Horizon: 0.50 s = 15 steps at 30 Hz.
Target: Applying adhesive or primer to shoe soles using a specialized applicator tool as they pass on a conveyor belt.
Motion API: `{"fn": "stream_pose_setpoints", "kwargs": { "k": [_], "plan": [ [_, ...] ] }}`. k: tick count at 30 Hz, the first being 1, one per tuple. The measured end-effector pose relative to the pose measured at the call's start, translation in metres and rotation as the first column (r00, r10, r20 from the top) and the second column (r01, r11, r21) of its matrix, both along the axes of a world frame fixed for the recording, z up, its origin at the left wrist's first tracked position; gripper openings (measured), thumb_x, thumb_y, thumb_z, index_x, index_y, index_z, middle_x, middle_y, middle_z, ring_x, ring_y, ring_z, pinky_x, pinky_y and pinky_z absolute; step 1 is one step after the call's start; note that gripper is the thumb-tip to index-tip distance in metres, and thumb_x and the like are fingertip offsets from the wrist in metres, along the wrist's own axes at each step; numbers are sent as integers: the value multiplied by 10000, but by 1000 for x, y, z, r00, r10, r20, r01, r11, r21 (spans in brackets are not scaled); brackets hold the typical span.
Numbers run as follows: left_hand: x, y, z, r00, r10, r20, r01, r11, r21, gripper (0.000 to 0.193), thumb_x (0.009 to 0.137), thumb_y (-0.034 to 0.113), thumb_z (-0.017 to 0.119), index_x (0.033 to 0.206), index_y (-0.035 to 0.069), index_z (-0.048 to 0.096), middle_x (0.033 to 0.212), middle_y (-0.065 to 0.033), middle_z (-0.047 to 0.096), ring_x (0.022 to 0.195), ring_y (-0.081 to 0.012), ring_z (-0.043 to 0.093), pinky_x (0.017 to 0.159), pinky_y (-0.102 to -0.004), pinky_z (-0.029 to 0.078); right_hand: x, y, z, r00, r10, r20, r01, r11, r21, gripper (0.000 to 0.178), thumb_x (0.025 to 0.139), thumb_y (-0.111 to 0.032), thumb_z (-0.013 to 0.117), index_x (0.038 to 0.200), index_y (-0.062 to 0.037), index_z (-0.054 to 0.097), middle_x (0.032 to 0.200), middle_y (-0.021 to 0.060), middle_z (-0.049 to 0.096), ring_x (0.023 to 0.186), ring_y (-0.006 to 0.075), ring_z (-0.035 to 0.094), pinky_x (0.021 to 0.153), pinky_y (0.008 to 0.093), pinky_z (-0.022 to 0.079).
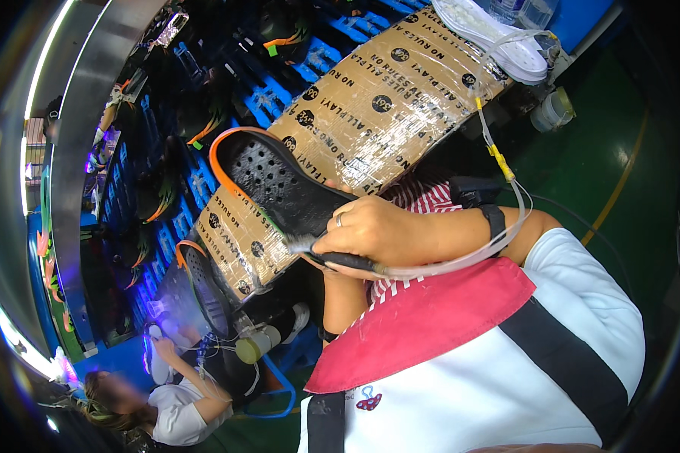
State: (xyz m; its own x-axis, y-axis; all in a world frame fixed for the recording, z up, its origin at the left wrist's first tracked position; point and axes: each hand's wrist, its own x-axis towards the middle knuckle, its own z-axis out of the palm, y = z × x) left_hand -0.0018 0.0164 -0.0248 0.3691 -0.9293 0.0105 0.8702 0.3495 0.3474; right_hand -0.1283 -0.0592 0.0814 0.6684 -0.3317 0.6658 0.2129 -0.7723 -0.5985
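The right hand [364, 228] grips the brush [347, 260], how the left hand [340, 186] grips is too hidden to tell, and the black clog [310, 192] is by the cardboard-covered bench [385, 98], where a hose [438, 269] snag could drag the bristles [301, 246] astray

A green floor [612, 151], crossed by a curving yellow line [616, 195], spread along the right. A white strip light [41, 64] glared at far left beside a grey metal panel [68, 151]; blue slatted racking [347, 30] bordered the cardboard-covered bench [385, 94].
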Motion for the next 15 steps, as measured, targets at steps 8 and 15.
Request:
{"fn": "stream_pose_setpoints", "kwargs": {
  "k": [8, 15],
  "plan": [
    [10, 1, 0, 1000, 15, 12, -15, 1000, -1, 623, 878, 462, 444, 1369, 97, 323, 1333, -154, 424, 1207, -322, 428, 1019, -472, 348, -3, -7, -7, 985, -147, 88, 139, 986, 91, 224, 704, -73, 685, 897, 18, 618, 701, 124, 612, 621, 267, 608, 582, 331, 489],
    [10, 1, 2, 1000, 10, 17, -10, 1000, 1, 600, 889, 444, 438, 1367, 100, 328, 1336, -146, 423, 1213, -316, 423, 1025, -471, 340, -3, -6, 1, 986, 140, 86, -163, 894, 417, 192, 722, -82, 684, 903, -26, 658, 767, 140, 656, 674, 267, 642, 607, 313, 494]
  ]
}}
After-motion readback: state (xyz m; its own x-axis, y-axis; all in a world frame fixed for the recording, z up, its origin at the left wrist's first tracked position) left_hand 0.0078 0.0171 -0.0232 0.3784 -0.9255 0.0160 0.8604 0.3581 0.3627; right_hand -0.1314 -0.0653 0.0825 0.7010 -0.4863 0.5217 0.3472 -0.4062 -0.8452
